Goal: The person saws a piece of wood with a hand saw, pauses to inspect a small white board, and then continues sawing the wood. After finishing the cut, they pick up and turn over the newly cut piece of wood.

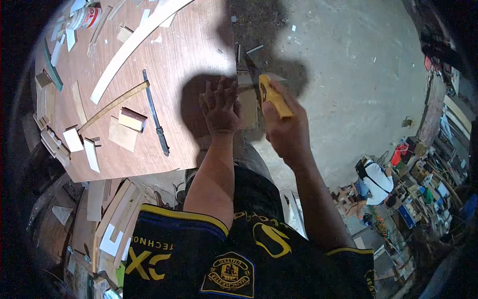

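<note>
My right hand (289,124) is closed around the yellow handle (276,99) of a hand saw. The saw's thin blade (251,64) points away from me beside the table edge, partly in shadow. My left hand (219,109) lies flat near that edge with its fingers spread. Between the hands, a flat tan piece (247,107) sticks out past the edge; whether my left palm touches it is hard to tell in the shadow. On the wooden tabletop (174,124) to the left rests a hacksaw blade with a black grip (158,119), beside a wooden try square (114,104).
A long curved pale strip (134,47) crosses the tabletop. Small wood blocks (132,119), offcuts and a labelled jar (84,19) lie farther left. On the right, a person in a white shirt (376,182) is near piled tools and scrap (423,189) on the concrete floor (348,84).
</note>
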`<state>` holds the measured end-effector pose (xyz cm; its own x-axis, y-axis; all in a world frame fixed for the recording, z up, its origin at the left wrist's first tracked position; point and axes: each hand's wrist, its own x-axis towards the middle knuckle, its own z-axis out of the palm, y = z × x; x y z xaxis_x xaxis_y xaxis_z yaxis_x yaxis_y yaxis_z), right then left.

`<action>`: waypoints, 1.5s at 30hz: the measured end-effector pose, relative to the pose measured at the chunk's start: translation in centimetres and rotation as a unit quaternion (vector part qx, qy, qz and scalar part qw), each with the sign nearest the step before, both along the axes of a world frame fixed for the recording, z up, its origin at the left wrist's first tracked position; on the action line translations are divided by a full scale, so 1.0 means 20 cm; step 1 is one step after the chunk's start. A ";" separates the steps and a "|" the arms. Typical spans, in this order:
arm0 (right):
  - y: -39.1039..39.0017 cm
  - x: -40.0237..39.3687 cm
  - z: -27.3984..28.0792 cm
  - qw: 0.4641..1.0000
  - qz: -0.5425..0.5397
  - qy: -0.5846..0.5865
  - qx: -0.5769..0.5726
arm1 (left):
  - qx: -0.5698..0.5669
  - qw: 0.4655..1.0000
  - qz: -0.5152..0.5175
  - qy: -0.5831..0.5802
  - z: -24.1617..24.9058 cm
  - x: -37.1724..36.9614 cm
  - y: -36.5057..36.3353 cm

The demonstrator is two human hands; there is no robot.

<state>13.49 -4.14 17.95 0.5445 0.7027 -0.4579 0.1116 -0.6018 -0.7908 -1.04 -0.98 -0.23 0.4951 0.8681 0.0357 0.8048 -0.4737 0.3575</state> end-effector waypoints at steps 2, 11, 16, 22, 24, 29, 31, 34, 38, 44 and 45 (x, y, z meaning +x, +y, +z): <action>0.02 -0.01 -0.03 1.000 -0.006 0.015 -0.010 | -0.008 1.000 0.003 -0.013 0.04 -0.01 0.00; -0.03 -0.09 -0.05 0.994 0.005 -0.088 0.071 | 0.011 1.000 -0.006 -0.004 -0.01 -0.01 -0.02; 0.11 0.02 -0.11 1.000 0.012 -0.021 0.016 | -0.207 0.977 0.009 0.049 0.26 0.05 0.14; 0.12 -0.09 -0.12 0.992 0.017 -0.112 0.049 | -0.041 0.999 0.007 -0.023 -0.01 0.00 0.00; 0.12 -0.09 -0.10 0.996 0.012 -0.084 0.024 | -0.041 0.999 0.002 -0.026 -0.02 -0.03 -0.02; 0.17 -0.09 -0.06 0.995 0.012 -0.097 -0.027 | -0.035 0.999 0.004 -0.006 0.07 0.00 0.00; 0.20 -0.05 -0.05 0.998 0.024 -0.048 -0.044 | -0.028 0.999 0.010 -0.021 0.05 0.01 0.01; 0.18 0.00 -0.07 0.998 0.020 -0.043 -0.041 | -0.018 1.000 0.013 -0.018 0.04 0.01 0.00; 0.16 -0.06 -0.13 0.999 0.003 -0.043 -0.017 | -0.032 0.999 -0.008 0.024 0.00 -0.02 -0.01; 0.19 0.02 -0.11 0.993 0.029 -0.114 0.001 | -0.024 1.000 -0.001 -0.011 -0.02 -0.01 -0.01; 0.25 0.11 -0.03 0.996 -0.024 0.032 -0.075 | -0.020 1.000 0.001 -0.009 -0.02 -0.01 0.00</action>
